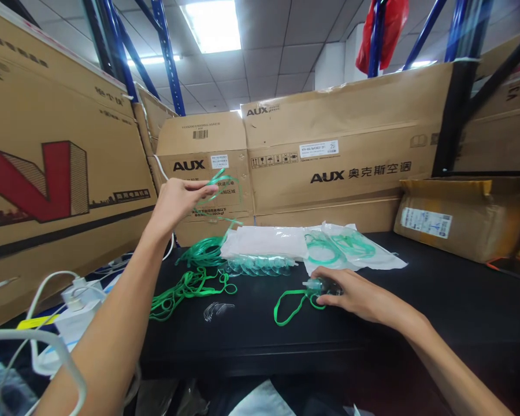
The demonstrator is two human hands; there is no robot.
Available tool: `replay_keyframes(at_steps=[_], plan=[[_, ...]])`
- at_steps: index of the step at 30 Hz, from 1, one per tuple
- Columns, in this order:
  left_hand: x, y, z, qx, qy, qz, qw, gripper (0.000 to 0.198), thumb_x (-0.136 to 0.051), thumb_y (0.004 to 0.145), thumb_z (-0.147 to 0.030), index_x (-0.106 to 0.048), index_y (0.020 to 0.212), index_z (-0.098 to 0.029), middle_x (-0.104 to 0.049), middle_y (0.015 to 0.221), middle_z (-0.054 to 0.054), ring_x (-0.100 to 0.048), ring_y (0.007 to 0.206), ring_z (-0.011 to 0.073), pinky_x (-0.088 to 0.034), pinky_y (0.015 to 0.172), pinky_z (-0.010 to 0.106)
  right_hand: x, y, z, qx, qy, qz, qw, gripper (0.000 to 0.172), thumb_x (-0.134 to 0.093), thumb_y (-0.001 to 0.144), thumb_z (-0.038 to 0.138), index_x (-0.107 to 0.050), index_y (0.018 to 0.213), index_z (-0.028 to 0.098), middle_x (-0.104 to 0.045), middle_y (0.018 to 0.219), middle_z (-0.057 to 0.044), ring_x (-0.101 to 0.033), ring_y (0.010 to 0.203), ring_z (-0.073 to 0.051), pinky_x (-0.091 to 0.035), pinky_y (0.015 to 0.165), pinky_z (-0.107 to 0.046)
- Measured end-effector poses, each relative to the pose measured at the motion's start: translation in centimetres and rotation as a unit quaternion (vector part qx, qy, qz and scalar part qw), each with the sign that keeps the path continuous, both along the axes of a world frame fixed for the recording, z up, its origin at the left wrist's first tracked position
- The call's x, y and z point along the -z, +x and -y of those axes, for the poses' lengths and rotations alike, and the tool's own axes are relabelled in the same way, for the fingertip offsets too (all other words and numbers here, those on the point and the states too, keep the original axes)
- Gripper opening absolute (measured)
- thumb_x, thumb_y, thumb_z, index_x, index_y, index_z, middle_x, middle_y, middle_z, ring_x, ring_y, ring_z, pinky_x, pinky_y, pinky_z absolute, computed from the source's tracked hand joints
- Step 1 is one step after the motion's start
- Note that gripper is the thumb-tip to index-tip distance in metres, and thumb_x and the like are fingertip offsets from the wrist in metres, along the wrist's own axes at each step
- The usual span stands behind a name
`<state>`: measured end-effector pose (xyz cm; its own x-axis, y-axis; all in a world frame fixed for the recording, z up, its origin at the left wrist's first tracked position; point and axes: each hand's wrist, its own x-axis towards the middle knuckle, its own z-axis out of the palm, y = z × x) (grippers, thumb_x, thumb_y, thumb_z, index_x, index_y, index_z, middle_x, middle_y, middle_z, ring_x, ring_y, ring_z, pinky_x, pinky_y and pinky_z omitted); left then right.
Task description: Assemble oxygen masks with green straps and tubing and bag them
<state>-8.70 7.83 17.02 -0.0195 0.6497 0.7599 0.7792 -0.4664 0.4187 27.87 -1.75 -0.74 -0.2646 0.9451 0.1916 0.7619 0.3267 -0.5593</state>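
Observation:
My left hand [177, 199] is raised above the black table [437, 300], fingers pinched on a green elastic strap [225, 182] that hangs down toward the pile. My right hand [351, 294] rests on the table, closed on a clear mask piece [316, 286] with a green strap loop [288, 306] trailing left of it. A heap of green straps [186, 286] lies at the left. A row of clear mask pieces [260, 266] sits before a white plastic bag [264, 241]. A small clear part [216, 310] lies alone near the front.
A second clear bag [351, 248] holds green-strapped masks at centre right. Large AUX cardboard boxes [342, 156] wall the back and left. A taped carton [455, 216] sits at right. White cables and a charger [75, 292] lie at the left edge.

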Motion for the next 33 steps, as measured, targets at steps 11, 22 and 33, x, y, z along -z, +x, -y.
replay_keyframes(at_steps=[11,22,33], plan=[[5.9,8.0,9.8,0.23,0.01,-0.06,0.971,0.019,-0.071,0.09,-0.041,-0.083,0.096,-0.028,-0.078,0.092,0.003,-0.067,0.081,0.0195,-0.049,0.078,0.033,1.2,6.6,1.0,0.038,0.008,0.051,0.998,0.059,-0.066,0.084,0.064,-0.061,0.133,0.031,-0.066,0.137,-0.008,-0.06,0.124,-0.034,-0.046,0.104,-0.043],[19.0,8.3,12.6,0.282,-0.177,-0.213,0.918,0.029,-0.051,0.103,-0.02,-0.077,0.102,-0.03,-0.064,0.122,-0.001,-0.062,0.107,0.0164,-0.048,0.093,0.03,2.3,9.9,2.8,0.085,0.119,0.077,0.986,0.053,-0.06,0.092,0.055,-0.06,0.136,0.026,-0.066,0.14,-0.009,-0.062,0.127,-0.035,-0.048,0.107,-0.048],[16.2,4.4,7.1,0.303,-0.16,-0.275,0.898,0.061,-0.038,0.083,0.009,-0.066,0.121,-0.031,-0.065,0.125,-0.001,-0.057,0.121,0.0168,-0.042,0.105,0.031,-1.3,1.0,-0.6,-0.004,0.145,0.19,0.971,0.031,-0.046,0.102,0.038,-0.067,0.117,0.022,-0.072,0.105,-0.011,-0.068,0.098,-0.028,-0.052,0.087,-0.04]])
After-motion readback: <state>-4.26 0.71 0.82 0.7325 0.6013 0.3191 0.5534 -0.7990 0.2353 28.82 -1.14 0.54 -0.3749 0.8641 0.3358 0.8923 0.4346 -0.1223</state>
